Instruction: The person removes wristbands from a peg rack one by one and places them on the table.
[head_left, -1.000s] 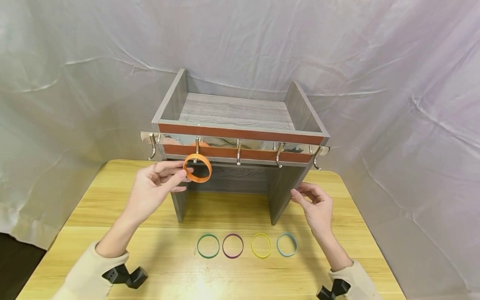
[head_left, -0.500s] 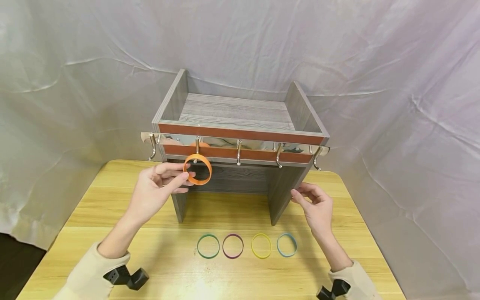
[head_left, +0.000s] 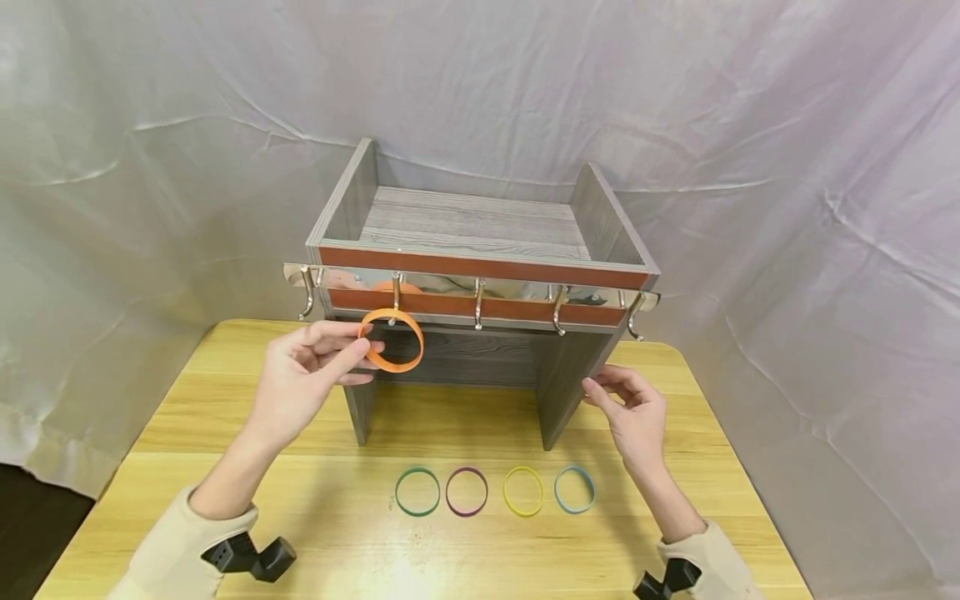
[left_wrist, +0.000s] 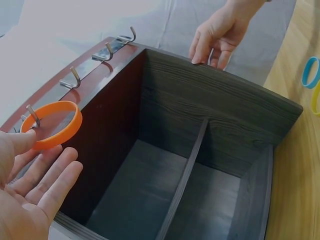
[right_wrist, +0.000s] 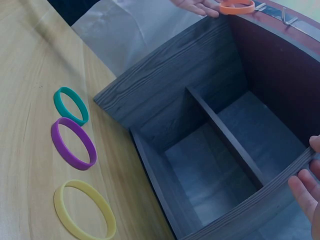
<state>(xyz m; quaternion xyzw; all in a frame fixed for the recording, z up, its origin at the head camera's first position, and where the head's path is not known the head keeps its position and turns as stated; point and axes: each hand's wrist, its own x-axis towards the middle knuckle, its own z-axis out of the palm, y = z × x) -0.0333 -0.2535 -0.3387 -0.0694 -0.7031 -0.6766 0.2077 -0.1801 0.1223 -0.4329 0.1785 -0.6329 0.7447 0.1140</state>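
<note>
My left hand (head_left: pixel 303 375) pinches an orange wristband (head_left: pixel 417 350) between thumb and fingers. In the head view, this band overlaps the lower end of the second hook (head_left: pixel 396 292) from the left; whether they touch, I cannot tell. The left wrist view has the orange band (left_wrist: pixel 65 134) beside a hook post (left_wrist: pixel 33 116). On the other side, my right hand (head_left: pixel 633 412) grips the front edge of the right side panel of a grey wooden shelf (head_left: pixel 573 379). Its thumb and fingers (right_wrist: pixel 304 192) lie on opposite sides of that panel in the right wrist view.
A metal hook rail (head_left: pixel 517 288) with several hooks runs across the shelf's front. Green (head_left: pixel 417 492), purple (head_left: pixel 467 492), yellow (head_left: pixel 522 492) and blue (head_left: pixel 574 490) wristbands lie in a row on the wooden table (head_left: pixel 330 533). Grey cloth (head_left: pixel 480 92) hangs behind and at both sides.
The left hand has drawn back slightly to the left, and the orange wristband has turned to show a wider ring. The right hand stays in place on the panel.
</note>
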